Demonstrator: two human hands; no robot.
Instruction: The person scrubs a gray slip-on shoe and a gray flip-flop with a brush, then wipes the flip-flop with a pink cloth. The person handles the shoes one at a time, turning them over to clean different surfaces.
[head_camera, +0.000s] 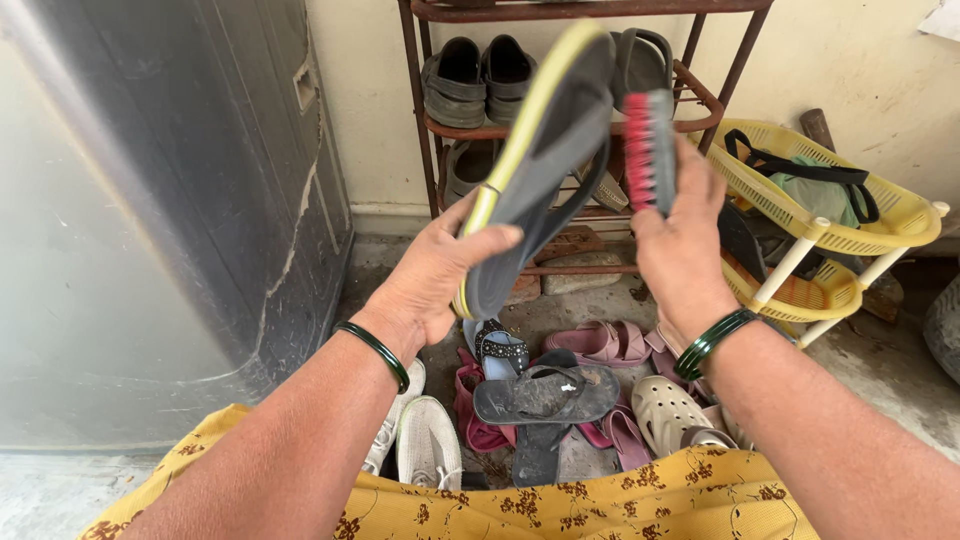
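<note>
My left hand (432, 278) grips a grey flip-flop with a yellow-green edge (545, 150), held up with its sole facing me. My right hand (680, 245) holds a scrubbing brush with red bristles (645, 150) upright, right beside the flip-flop's sole. Both wrists wear dark green bangles. Below my hands a heap of footwear lies on the floor: a dark grey flip-flop (545, 395), pink sandals (600, 342), a cream clog (668, 412) and white sneakers (425, 440).
A rusty metal shoe rack (425, 120) stands ahead with grey shoes (478, 78) on its shelf. A yellow plastic basket rack (835, 235) stands to the right. A grey metal door (180, 200) fills the left. Yellow patterned cloth (600, 505) covers my lap.
</note>
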